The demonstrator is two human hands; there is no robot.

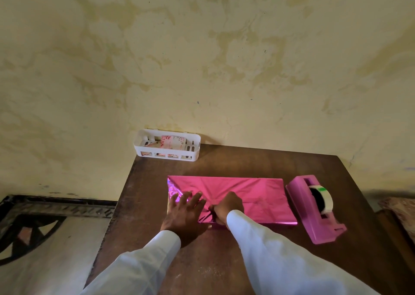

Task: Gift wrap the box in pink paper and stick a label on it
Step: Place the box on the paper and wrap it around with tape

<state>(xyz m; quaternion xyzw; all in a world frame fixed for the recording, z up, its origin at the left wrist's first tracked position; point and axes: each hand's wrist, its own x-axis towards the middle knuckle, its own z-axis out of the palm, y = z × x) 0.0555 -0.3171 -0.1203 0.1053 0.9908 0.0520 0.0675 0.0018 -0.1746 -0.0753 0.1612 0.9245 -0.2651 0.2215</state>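
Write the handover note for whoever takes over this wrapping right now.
Left hand: flat, fingers straight, pressing the paper down at its left end.
Right hand: fingers curled, pinching a paper fold at the near edge.
Things: paper covers the box, mid-table; tape dispenser right of it; basket with floral cards at the far left corner.
Done: paper folded over the box.
Left: tape the fold, finish the ends, stick on a label. No tape or label seen on it.

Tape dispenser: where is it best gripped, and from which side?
Probably from above, fingers and thumb across the tape dispenser's long flat sides, beyond the roll. It stands upright to the right of the wrapped box, so the right hand, nearest, suits.
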